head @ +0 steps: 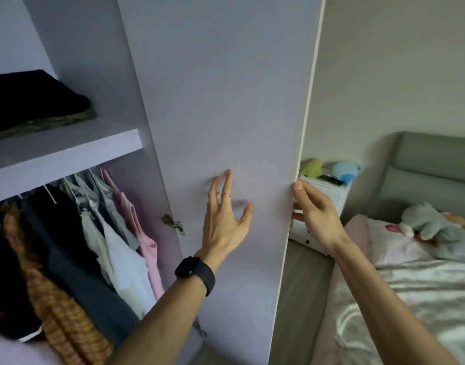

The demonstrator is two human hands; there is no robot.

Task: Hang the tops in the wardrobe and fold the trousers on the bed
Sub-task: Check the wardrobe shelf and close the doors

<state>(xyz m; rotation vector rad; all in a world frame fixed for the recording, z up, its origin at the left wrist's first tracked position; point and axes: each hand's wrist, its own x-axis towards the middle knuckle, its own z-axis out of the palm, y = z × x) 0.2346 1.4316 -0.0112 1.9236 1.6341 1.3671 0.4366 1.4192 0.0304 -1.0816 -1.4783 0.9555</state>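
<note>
At the wardrobe (89,75), tops (115,227) hang inside, so that part looks mostly done, while the left hand (227,214) is spread wide by the door (226,88), the right hand (315,212) grips its edge, and the bed (410,299) shows no folded trousers.

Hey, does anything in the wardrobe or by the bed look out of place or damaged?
Nothing looks damaged or spilled. The one thing that stands out is the orange knit garment at the lower left: it bulges out past the other hanging clothes, so it might catch when the wardrobe door swings shut.
</note>
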